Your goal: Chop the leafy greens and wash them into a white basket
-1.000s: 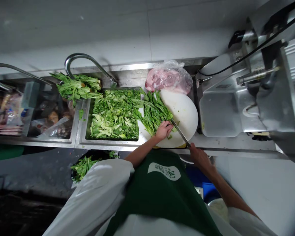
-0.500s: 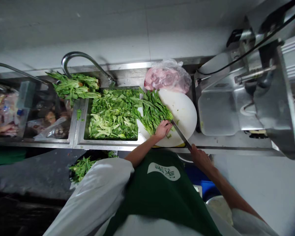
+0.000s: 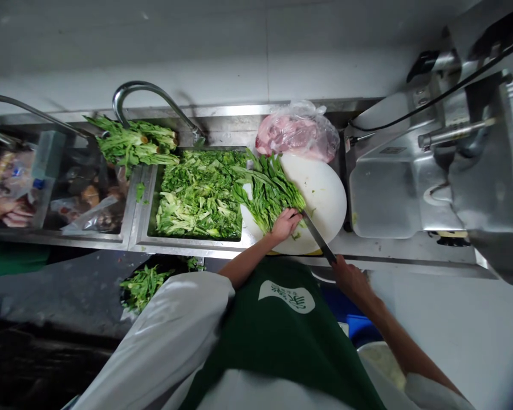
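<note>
A bunch of long leafy greens (image 3: 267,188) lies across the round white cutting board (image 3: 328,193). My left hand (image 3: 285,224) presses down on its lower right part, fingers curled together over the stems. In my right hand (image 3: 347,274) is the handle of a long kitchen knife (image 3: 318,233). The blade slants up and left over the board, its tip at the cut end of the bunch, close to my left fingertips. Small green scraps lie on the board. Left of it, chopped greens (image 3: 200,193) fill a sink basin.
Bagged raw meat (image 3: 297,134) sits behind the board. A metal slicer (image 3: 385,193) stands at right. Uncut greens (image 3: 134,142) lie by a curved faucet (image 3: 154,85). Another person's hand (image 3: 2,208) is over the far-left sink. Below the counter is a container with greens (image 3: 145,285).
The camera view has shifted slightly, moving the scene a little to the right. My hands, the knife and the bunch keep nearly the same arrangement. The other person's hand has turned a bit.
</note>
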`<state>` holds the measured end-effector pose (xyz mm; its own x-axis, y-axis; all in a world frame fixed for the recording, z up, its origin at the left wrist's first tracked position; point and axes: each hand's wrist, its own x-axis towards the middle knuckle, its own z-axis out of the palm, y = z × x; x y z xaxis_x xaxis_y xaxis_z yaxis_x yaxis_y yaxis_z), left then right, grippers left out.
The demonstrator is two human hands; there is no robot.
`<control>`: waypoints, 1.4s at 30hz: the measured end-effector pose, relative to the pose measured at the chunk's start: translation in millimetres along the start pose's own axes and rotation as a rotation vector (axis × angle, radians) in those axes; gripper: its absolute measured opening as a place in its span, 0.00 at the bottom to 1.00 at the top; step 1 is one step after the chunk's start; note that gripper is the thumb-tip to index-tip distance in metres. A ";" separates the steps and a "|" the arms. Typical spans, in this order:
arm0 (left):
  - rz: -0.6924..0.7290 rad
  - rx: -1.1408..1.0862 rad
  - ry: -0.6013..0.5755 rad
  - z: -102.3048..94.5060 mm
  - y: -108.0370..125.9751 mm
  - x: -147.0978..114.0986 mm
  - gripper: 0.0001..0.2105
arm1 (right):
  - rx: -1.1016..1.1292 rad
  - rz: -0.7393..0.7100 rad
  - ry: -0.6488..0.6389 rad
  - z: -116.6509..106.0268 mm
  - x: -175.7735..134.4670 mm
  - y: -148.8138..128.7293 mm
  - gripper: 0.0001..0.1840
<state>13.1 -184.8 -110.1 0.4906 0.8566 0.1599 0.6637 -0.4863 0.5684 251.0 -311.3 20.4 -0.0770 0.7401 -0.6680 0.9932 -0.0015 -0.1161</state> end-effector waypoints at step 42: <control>0.191 0.102 -0.268 -121.9 -32.1 -33.5 0.22 | 0.200 0.061 0.143 26.9 -55.4 36.9 0.11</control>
<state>-93.5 -176.8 -35.3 0.7336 0.6789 0.0301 0.5919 -0.6601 0.4625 289.6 -370.4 33.3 0.0103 0.8223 -0.5690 0.9578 -0.1716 -0.2307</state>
